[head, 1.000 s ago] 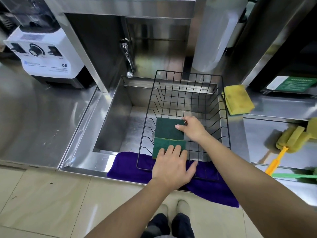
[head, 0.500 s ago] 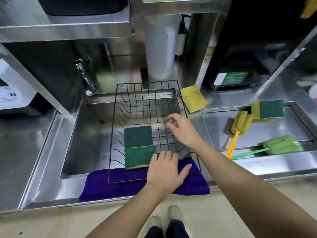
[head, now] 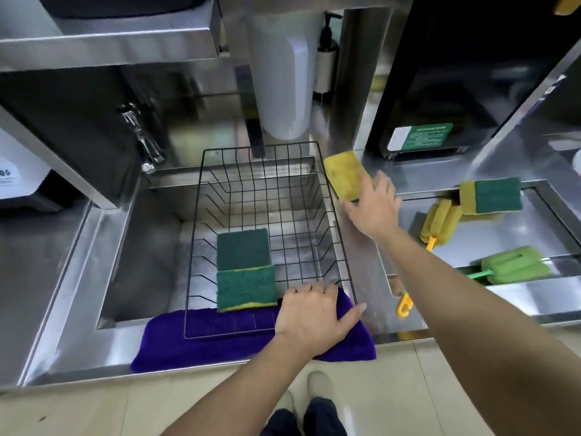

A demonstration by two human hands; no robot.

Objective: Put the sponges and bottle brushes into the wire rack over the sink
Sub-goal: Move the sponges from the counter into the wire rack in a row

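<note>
R hand (head: 372,204), fingers spread, now out of wire rack (head: 341,247), reaching yellow sponge (head: 344,174) just beyond fingertips. L hand (head: 309,319) flat on rack's near edge; two sponges (head: 245,269) w/in: third pickup next.

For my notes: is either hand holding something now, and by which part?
Nothing is lifted. The right hand touches the yellow sponge's near edge; the left hand rests on the wire rack's front rim.

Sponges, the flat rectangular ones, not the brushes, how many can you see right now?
4. Two green-topped sponges lie in the wire rack: the rear one and the front one. A yellow sponge is under the right hand. A green-and-yellow sponge is on the right counter. None looks hidden.
</note>
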